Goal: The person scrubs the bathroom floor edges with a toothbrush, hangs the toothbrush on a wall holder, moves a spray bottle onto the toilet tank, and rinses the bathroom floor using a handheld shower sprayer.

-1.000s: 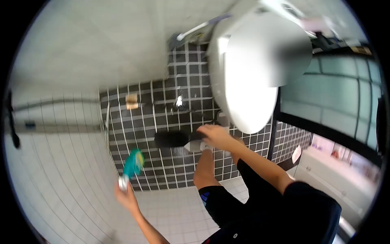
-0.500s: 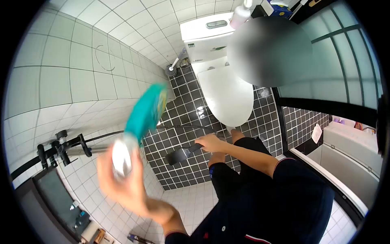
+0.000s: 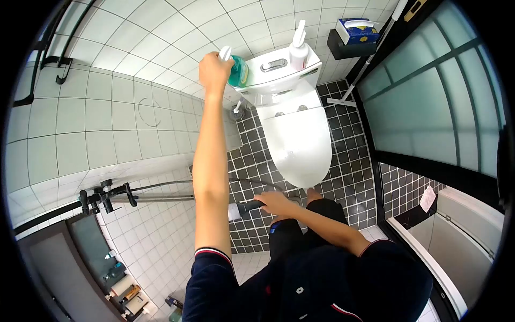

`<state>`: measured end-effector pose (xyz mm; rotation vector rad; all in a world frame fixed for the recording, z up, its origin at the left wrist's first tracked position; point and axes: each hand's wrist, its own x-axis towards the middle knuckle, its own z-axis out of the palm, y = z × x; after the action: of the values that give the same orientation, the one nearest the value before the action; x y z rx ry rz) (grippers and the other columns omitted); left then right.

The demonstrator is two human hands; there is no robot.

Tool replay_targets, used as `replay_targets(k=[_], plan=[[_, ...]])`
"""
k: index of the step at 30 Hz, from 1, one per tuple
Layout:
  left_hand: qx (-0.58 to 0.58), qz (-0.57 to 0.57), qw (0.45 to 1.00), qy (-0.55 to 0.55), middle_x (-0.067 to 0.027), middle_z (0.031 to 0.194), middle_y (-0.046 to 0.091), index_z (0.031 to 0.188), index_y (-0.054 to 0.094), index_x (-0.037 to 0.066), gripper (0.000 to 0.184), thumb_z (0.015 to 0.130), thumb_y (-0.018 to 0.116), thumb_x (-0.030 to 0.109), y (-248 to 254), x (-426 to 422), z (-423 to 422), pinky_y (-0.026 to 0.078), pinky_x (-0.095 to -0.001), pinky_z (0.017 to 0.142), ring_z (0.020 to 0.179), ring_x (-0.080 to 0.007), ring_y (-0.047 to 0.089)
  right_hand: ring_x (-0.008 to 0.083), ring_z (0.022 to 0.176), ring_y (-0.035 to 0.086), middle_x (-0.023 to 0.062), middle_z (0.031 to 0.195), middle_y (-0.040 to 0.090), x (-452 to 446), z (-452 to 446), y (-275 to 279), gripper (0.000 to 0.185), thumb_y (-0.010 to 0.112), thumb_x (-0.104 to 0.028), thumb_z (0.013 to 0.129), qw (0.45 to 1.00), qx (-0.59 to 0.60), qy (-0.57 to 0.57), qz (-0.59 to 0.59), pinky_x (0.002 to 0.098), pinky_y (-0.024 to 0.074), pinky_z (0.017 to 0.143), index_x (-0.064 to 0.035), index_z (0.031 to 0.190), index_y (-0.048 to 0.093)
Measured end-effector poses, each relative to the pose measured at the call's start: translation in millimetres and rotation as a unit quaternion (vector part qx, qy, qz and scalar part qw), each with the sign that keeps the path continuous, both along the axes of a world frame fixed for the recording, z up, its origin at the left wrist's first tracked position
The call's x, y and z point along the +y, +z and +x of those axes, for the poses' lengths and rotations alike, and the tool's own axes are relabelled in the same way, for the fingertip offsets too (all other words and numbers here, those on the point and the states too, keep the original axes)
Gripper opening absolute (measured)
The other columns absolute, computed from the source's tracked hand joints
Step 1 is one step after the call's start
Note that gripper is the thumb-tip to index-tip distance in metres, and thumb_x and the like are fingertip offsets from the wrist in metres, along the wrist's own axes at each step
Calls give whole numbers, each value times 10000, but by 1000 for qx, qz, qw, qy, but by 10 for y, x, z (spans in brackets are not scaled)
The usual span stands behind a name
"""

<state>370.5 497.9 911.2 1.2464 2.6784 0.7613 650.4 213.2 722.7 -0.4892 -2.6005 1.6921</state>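
bottle (image 3: 239, 73), green with a white top, is grasped up high by the left grip (image 3: 214, 72) at one end of the cistern (image 3: 281, 78) and best held upright, the right grip (image 3: 277, 204) clasping a dark handle (image 3: 250, 206) low.

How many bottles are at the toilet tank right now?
2: the teal bottle, in the left hand at the picture-left end of the tank, and the white pump bottle near the other end. Anything small behind them could be hidden.
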Motion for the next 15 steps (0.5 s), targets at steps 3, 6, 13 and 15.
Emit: replay_targets(k=[3, 6, 13, 15], plan=[[11, 16, 1000, 2, -173, 886, 725, 999, 726, 20, 435, 665, 755, 298, -59, 81, 63, 543, -418, 742, 843, -325, 703, 322, 860, 638, 84, 880, 632, 83, 30, -78, 297, 686, -162, 834, 1000, 14, -10, -1, 469, 484, 738, -164, 1109, 574], [29, 63, 997, -17, -171, 891, 725, 1027, 716, 25, 462, 668, 764, 311, -183, 176, 29, 541, -415, 753, 857, -329, 701, 329, 831, 645, 89, 856, 637, 223, -40, -33, 296, 683, -169, 834, 999, 29, -21, -16, 463, 490, 718, -161, 1108, 571], [-88, 294, 950, -57, -193, 1160, 624, 1285, 538, 3, 683, 741, 831, 294, 367, -821, 781, 460, -415, 958, 1121, -320, 590, 333, 1042, 631, 190, 1061, 658, 318, -343, -205, 429, 660, -221, 870, 993, -9, 19, -116, 441, 494, 862, -67, 1255, 549], [-89, 306, 948, 10, -120, 981, 635, 1145, 600, 3, 472, 772, 801, 210, 725, -1805, 1188, 493, -362, 845, 950, -255, 623, 296, 1064, 632, 193, 1131, 652, 277, -556, -606, 509, 664, -258, 878, 981, 79, 51, -168, 423, 490, 880, -14, 1298, 514]])
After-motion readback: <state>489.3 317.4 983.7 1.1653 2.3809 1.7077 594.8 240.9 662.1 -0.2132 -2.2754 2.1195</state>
